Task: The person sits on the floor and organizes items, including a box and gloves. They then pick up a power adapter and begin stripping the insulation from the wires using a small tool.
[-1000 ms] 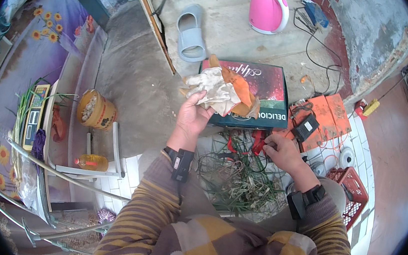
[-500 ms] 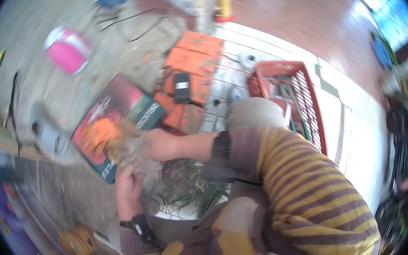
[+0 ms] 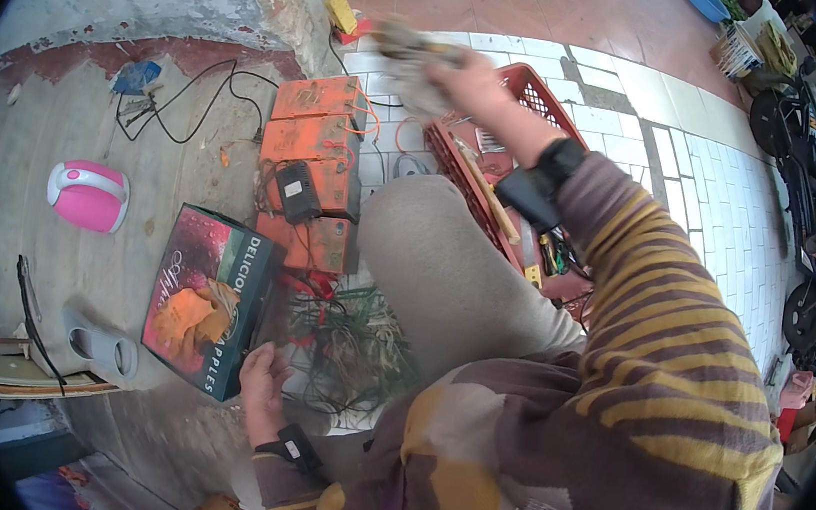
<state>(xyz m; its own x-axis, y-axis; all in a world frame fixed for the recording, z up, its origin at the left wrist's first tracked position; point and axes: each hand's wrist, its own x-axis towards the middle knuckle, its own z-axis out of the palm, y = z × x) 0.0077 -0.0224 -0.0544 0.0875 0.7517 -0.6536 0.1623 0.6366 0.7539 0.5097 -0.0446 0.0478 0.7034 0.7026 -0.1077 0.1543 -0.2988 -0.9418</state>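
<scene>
My right hand [image 3: 472, 86] is raised above the far end of the red plastic crate [image 3: 452, 159], closed on a grey-brown rag [image 3: 420, 65] that is blurred by motion. My left hand [image 3: 265, 380] hovers low beside the near right corner of a dark printed carton [image 3: 188, 260], its fingers loosely curled and apart with nothing visible in them. On the carton lies a crumpled orange and brown glove-like piece [image 3: 191, 323].
Orange battery-like blocks [image 3: 311, 138] with wires stand in a row, a black adapter [image 3: 297, 190] on them. Tangled green cords [image 3: 357, 345] lie near my legs. A pink-and-white appliance [image 3: 91, 197] and a grey slipper [image 3: 101, 346] are at left. Tools fill the crate.
My right hand has swung from the carton, away and to the right, carrying the rag. My left hand has let go of it and stays near the carton. The view has shifted.
</scene>
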